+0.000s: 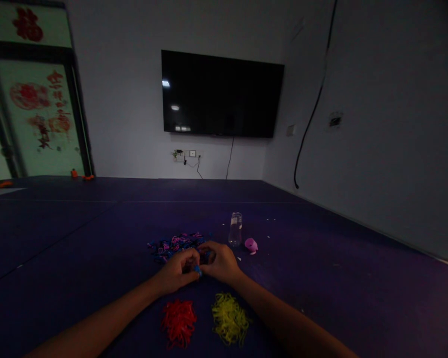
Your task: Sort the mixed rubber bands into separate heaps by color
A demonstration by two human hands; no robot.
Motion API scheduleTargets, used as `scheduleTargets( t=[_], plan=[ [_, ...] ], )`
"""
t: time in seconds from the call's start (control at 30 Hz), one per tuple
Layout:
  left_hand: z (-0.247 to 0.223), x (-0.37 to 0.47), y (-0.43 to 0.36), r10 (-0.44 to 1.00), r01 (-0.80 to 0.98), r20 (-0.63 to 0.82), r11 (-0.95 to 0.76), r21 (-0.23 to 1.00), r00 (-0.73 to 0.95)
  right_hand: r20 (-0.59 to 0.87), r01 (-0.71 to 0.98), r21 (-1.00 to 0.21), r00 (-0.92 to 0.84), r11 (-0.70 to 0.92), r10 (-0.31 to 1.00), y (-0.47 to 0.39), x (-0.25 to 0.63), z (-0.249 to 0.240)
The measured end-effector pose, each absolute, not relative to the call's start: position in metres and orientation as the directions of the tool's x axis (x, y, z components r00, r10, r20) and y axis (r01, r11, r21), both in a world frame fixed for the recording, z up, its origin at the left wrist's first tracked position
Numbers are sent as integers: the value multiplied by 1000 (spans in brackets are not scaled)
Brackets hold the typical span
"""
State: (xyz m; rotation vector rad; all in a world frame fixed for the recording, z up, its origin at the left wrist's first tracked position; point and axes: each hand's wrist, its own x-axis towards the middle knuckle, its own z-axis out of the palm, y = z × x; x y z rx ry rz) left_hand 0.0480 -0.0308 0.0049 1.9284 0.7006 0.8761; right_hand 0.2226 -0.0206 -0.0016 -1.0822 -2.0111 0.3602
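In the head view, both hands meet in front of the person, fingers curled and thumbs close together. The left hand [177, 274] appears to pinch a small blue piece [197, 270] between thumb and fingertip. The right hand [222, 262] is bent in beside it, its thumb near the same piece; whether its fingers grip anything is too dim to tell.

Just beyond the hands, mostly past the left one, lies a loose tangle [175, 245] of thin blue, pink and dark strands on the purple surface [97, 258]. Nearer the body than the hands, between the forearms, are a red pile [179, 322] and, right of it, a yellow pile [230, 319]. Beyond the right hand stands a clear bottle [235, 229], with a pink cup-like piece [251, 245] just to its right.

Judging by how things lie, the red and yellow are already separated, each heaped by colour, well apart from the tangle. The tangle remains mixed, so its blue, pink and dark strands look undivided so far.
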Motion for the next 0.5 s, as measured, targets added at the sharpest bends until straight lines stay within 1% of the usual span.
scheduleTargets(
  t=[0.27, 0.5],
  plan=[
    [2, 49, -29, 753, 19, 274, -355, 935, 598, 513, 544, -612, -278, 574, 812, -16, 224, -6],
    [6, 50, -32, 767, 14, 257, -327, 945, 588, 503, 485, -659, -284, 575, 816, -14, 224, -8]
  ],
)
